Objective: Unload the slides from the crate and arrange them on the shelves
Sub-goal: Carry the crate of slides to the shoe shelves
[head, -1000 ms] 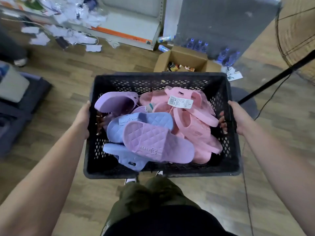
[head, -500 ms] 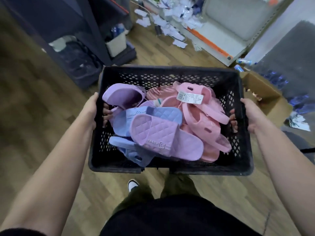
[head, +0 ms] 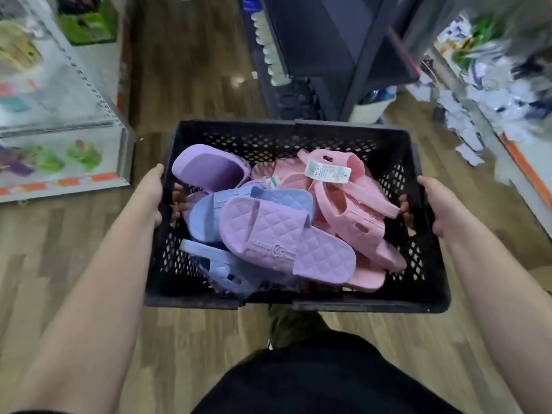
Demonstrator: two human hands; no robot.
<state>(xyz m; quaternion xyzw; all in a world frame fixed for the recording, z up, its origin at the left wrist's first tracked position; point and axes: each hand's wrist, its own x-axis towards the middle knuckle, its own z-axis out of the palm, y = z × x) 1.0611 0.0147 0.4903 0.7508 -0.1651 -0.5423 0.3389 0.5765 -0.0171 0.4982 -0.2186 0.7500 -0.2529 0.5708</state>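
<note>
I carry a black perforated crate (head: 298, 132) in front of me at waist height. My left hand (head: 152, 195) grips its left wall, fingers curled through the handle hole. My right hand (head: 433, 204) grips the right wall the same way. Inside lies a pile of slides: a quilted lilac slide (head: 286, 243) on top, blue slides (head: 227, 210) under it, another lilac one (head: 206, 168) at the back left, and several pink slides (head: 355, 210) on the right, one with a white tag (head: 327, 171).
A white shelf unit (head: 74, 94) with green and purple slides stands at the left. A dark rack (head: 322, 55) is straight ahead past the crate. Another shelf with white packets (head: 484, 94) runs along the right. Wooden floor lies between them.
The view has swung left: the cardboard box and fan left the frame, and the white shelf with slides came in on the left. Both hands keep their hold on the crate.
</note>
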